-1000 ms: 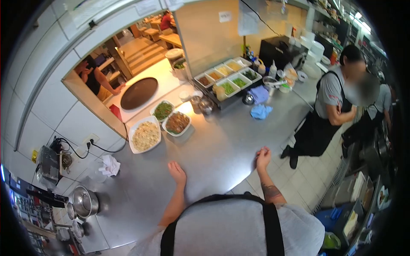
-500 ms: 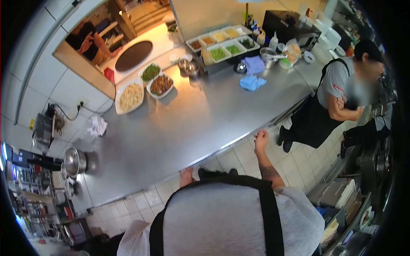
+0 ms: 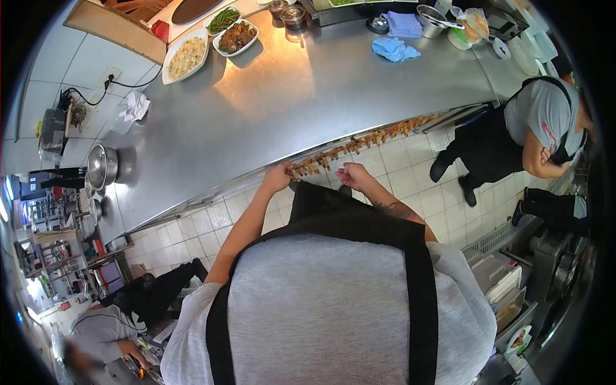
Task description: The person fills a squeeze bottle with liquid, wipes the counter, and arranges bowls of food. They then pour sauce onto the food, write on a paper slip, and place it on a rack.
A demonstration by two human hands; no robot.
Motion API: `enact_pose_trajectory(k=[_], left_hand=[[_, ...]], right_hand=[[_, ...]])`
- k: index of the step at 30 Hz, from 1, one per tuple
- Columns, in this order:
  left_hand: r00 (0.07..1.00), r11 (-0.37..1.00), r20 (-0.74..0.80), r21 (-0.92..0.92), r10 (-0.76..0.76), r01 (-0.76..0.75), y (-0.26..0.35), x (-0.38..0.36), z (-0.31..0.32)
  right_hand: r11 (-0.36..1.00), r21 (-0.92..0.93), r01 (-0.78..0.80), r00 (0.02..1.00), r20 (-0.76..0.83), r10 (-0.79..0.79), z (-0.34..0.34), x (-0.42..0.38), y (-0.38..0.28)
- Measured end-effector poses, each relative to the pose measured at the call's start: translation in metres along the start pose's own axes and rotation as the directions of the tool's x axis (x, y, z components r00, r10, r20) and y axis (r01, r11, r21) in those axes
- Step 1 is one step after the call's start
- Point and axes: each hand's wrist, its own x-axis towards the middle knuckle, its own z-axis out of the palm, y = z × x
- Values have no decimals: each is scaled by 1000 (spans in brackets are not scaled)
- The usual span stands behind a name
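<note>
Along the counter's front edge hangs a long row of small brown pieces that look like wooden clothespins [image 3: 362,142]. My left hand [image 3: 278,176] is closed at the left end of this row, against the edge; what its fingers grip is hidden. Just below the row, a little to the right, my right hand [image 3: 357,176] hangs over the floor with fingers curled and pinched toward the left. I cannot make out anything in it. Both hands are in front of my black apron [image 3: 321,202].
The steel counter [image 3: 256,115] bears a rice dish [image 3: 186,58], a meat dish [image 3: 237,38], green beans [image 3: 222,20], a blue cloth [image 3: 394,49] and metal bowls [image 3: 101,165]. One co-worker [image 3: 539,122] stands at right with folded arms; another person [image 3: 112,327] is at lower left.
My view has tipped down and closer to the counter edge, bringing the clothespin row into sight. My left hand is raised to the edge; my right hand has moved left, toward it.
</note>
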Motion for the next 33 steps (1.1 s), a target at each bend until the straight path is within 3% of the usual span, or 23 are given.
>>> enact_pose_trajectory(k=[3,6,9,16,18,22,25,26,27,29,30,31,32,33], left_hand=[[999,996,37,-91,29,-26,-8,14,10],[997,990,59,-137,53,-44,-12,20,13],[994,986,102,-166,51,-33,-16,22,12],[971,973,237,-228,27,29,-5,17,-3],[986,983,162,-183,30,0,-11,20,5],[1000,999,-2,-45,6,-6,-14,17,22],[998,996,-55,-82,33,-37,-11,12,25],[994,992,-98,-106,56,-66,-10,8,27],[926,975,-321,158,199,-154,-10,2,36],[846,991,-518,22,126,-134,-10,-7,45],[793,989,-603,-44,85,-140,-12,-12,48],[768,974,-640,-187,-18,-132,-19,-21,49],[742,936,-660,-326,-122,-136,-30,-30,50],[726,878,-589,-478,-354,41,-43,-38,47]], right_hand=[[994,-109,-22,995,91,32,13,-6,-3],[999,14,-45,995,93,43,19,-2,-11],[990,125,69,996,48,-76,18,-5,-18],[979,133,-154,957,267,114,8,13,-7],[978,163,-130,952,296,77,12,2,-1],[997,33,-71,951,304,58,11,6,9],[966,-205,155,970,217,-109,11,-5,2],[962,-206,178,969,205,-135,11,0,4],[956,-210,203,967,199,-162,4,14,7],[938,-285,198,975,156,-159,-5,8,3],[845,-452,285,955,206,-212,-20,16,5],[557,-761,332,935,189,-299,-32,23,6],[264,-898,351,906,255,-339,-8,-53,-25],[247,-878,411,882,314,-350,-22,-41,-21]])
